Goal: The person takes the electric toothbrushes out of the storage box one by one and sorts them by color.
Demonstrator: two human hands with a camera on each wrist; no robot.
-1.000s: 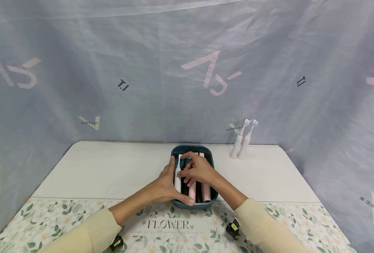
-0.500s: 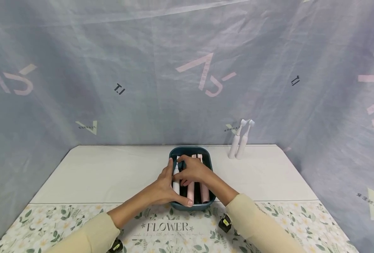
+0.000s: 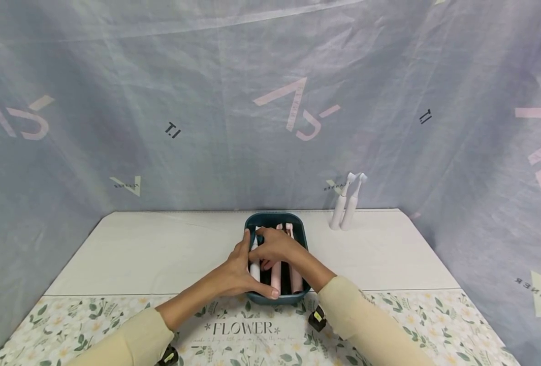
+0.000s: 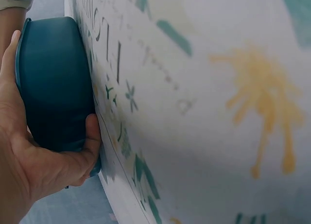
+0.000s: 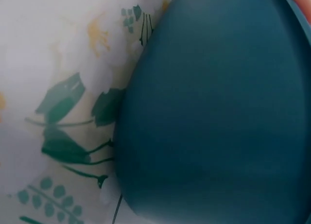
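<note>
A dark teal bin (image 3: 277, 300) holds a white electric toothbrush (image 3: 255, 272) along its left side. Two pink electric toothbrushes (image 3: 296, 279) lie to the right of it. My left hand (image 3: 238, 272) holds the bin at its near left corner, thumb across the front wall and fingers along the left side; the left wrist view shows this hand (image 4: 43, 161) against the teal wall. Reaching in from the right, my right hand (image 3: 279, 246) has thumb and fingers at the white toothbrush and covers part of it. The right wrist view is mostly the bin's outer wall (image 5: 214, 112).
Two more white electric toothbrushes (image 3: 345, 208) stand upright at the back right of the white tabletop (image 3: 160, 249). A floral mat (image 3: 92, 320) covers the front. Grey printed sheeting (image 3: 224, 101) encloses the back and sides.
The right hand settles lower and slightly left over the white toothbrush, and its forearm shifts left. The left hand keeps its place on the bin. The head view tilts slightly.
</note>
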